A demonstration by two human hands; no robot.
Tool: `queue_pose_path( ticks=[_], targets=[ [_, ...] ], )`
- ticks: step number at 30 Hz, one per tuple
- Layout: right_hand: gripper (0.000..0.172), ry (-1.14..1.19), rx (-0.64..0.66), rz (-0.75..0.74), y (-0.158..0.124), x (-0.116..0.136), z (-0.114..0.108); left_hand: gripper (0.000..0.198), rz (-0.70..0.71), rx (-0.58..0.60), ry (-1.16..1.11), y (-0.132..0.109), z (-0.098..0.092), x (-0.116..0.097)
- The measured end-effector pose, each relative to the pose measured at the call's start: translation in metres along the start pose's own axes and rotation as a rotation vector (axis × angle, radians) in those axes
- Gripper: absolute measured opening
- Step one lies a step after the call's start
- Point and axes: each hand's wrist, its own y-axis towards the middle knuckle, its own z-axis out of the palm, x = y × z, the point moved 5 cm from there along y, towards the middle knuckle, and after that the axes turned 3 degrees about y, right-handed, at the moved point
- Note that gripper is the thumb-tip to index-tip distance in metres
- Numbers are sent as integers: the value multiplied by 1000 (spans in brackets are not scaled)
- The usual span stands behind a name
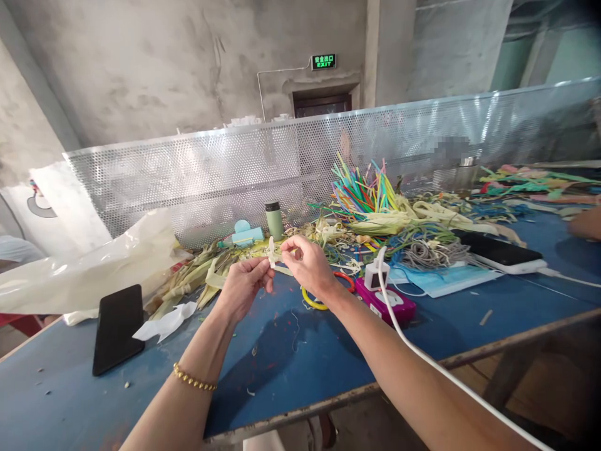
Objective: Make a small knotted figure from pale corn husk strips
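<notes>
Both my hands are raised over the blue table (291,357), pinching one pale cream rubbery strip (273,255) between them. My left hand (244,285), with a gold bead bracelet on its wrist, grips the strip's lower end with closed fingers. My right hand (307,263) pinches its upper part between thumb and fingers. Just beyond lies a pile of pale yellow-green strips (197,279). A yellow ring (313,304) and an orange ring (345,279) lie under my right wrist.
A black phone (117,329) lies at left beside a white scrap. A pink power strip (387,300) with a white charger and cable sits at right, near a second phone (500,250). Bright coloured strips (366,188) fan out by the perforated metal screen (211,175). Another person's arm (585,222) shows far right.
</notes>
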Motion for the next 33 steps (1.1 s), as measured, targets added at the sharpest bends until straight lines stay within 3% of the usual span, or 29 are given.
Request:
queue_pose_path(
  ticks=[3, 6, 15, 20, 26, 33],
  targets=[
    [7, -24, 33, -197, -1, 9, 0, 27, 16, -31, 33, 1, -3, 0],
    [6, -40, 127, -246, -2, 11, 5, 27, 38, -34, 97, 0, -2, 0],
    [8, 4, 133, -205, -2, 8, 7, 23, 102, -22, 197, -1, 1, -4],
    [5, 28, 115, -186, -2, 12, 5, 23, 81, -23, 140, 0, 1, -3],
    [10, 52, -10, -76, 5, 6, -12, 22, 69, -19, 116, 0, 0, -1],
    [22, -52, 2, -99, -1, 14, -10, 23, 77, -121, 69, 3, -6, 0]
  ],
)
